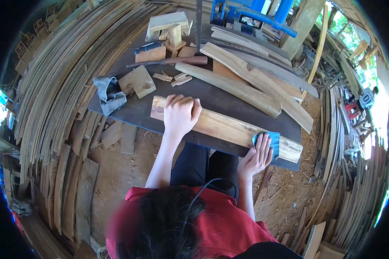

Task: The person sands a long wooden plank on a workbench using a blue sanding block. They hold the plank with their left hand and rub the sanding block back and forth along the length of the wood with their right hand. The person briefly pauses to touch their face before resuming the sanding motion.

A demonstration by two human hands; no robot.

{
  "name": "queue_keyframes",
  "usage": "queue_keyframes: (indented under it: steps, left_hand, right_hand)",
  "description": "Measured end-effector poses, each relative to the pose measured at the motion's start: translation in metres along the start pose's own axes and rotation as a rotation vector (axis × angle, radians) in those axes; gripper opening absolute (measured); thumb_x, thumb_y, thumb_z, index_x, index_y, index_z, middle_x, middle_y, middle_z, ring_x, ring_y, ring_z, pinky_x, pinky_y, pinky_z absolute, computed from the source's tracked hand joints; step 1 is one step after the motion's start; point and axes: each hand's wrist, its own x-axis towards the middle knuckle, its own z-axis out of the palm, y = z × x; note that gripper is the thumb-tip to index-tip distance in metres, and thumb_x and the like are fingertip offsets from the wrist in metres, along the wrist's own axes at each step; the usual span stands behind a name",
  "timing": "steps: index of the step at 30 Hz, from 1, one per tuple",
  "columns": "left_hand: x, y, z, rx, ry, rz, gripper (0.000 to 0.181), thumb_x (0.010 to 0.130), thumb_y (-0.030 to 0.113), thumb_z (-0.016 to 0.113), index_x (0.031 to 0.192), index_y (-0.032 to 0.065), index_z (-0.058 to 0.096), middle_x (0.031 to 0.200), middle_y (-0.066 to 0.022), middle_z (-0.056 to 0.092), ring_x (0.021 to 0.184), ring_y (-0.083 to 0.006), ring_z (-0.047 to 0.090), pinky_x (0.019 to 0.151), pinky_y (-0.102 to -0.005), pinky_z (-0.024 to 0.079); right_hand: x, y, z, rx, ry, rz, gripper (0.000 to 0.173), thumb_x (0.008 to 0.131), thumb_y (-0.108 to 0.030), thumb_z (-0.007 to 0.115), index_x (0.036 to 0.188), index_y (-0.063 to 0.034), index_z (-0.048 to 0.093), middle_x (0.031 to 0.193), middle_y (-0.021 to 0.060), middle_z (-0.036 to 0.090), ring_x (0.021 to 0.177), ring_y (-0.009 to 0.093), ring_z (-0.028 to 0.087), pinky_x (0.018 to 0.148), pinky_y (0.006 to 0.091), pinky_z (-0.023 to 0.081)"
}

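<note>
A long wooden board (225, 128) lies slantwise on the dark worktable (139, 111), near its front edge. My left hand (182, 111) is closed over the board close to its left end. Under the fingers of my right hand (257, 155) a blue sheet of what looks like sandpaper (274, 145) is pressed on the board towards its right end; its underside is hidden. Beyond the board lie a thick wooden piece (230, 87) and a longer notched plank (262, 84). A tool with a wooden handle (191, 60) rests farther back, near small wood scraps (181, 79).
Wood blocks (144, 81) and a crumpled grey cloth-like item (109, 94) occupy the table's left side. A saw blade (198, 26) stands upright at the back, beside a blue machine (256, 13). Plank stacks (68, 71) flank both sides. A person (367, 98) is far right.
</note>
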Motion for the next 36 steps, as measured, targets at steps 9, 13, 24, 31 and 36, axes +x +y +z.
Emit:
queue_keyframes:
  steps: [9, 13, 24, 31, 36]
  left_hand:
    - [0.0025, 0.0003, -0.0002, 0.011, -0.007, 0.012, 0.026, 0.084, 0.013, 0.059, 0.059, 0.0059, 0.057, 0.062, -0.0043, 0.059, 0.062, -0.0229, 0.057, 0.074, -0.0383, 0.044]
    - [0.0024, -0.0006, 0.0006, 0.009, -0.016, 0.007, 0.026, 0.084, 0.014, 0.060, 0.060, 0.0061, 0.057, 0.062, -0.0041, 0.059, 0.062, -0.0227, 0.057, 0.074, -0.0379, 0.043]
    - [0.0025, 0.0001, 0.0003, 0.002, -0.030, 0.000, 0.026, 0.086, 0.012, 0.057, 0.062, 0.0052, 0.058, 0.066, -0.0049, 0.063, 0.064, -0.0236, 0.057, 0.074, -0.0392, 0.042]
    - [0.0008, -0.0002, -0.0014, 0.002, -0.053, -0.021, 0.025, 0.086, 0.013, 0.058, 0.063, 0.0045, 0.059, 0.067, -0.0053, 0.063, 0.065, -0.0237, 0.058, 0.076, -0.0391, 0.043]
    - [0.0013, 0.0000, -0.0015, 0.002, -0.054, -0.024, 0.025, 0.087, 0.014, 0.057, 0.064, 0.0045, 0.061, 0.068, -0.0057, 0.064, 0.065, -0.0237, 0.058, 0.077, -0.0393, 0.043]
  right_hand:
    - [0.0000, -0.0006, 0.0001, -0.010, 0.009, 0.013, 0.045, 0.099, -0.020, 0.030, 0.128, -0.0015, 0.059, 0.136, 0.0150, 0.055, 0.131, 0.028, 0.048, 0.111, 0.0412, 0.024]
    - [0.0003, -0.0003, 0.0008, -0.017, 0.006, 0.013, 0.045, 0.099, -0.020, 0.029, 0.127, -0.0013, 0.060, 0.136, 0.0149, 0.055, 0.131, 0.028, 0.048, 0.111, 0.0410, 0.024]
    - [-0.0003, 0.0006, 0.0011, -0.023, 0.009, 0.009, 0.046, 0.099, -0.021, 0.029, 0.128, -0.0018, 0.059, 0.136, 0.0149, 0.055, 0.131, 0.028, 0.048, 0.111, 0.0407, 0.024]
    - [0.0005, -0.0009, 0.0019, -0.010, 0.010, 0.009, 0.047, 0.100, -0.022, 0.028, 0.129, -0.0022, 0.058, 0.137, 0.0149, 0.054, 0.131, 0.028, 0.047, 0.112, 0.0404, 0.022]
    - [0.0007, -0.0019, 0.0011, -0.027, 0.000, 0.017, 0.047, 0.100, -0.022, 0.027, 0.129, -0.0024, 0.058, 0.137, 0.0146, 0.054, 0.132, 0.028, 0.046, 0.112, 0.0403, 0.021]
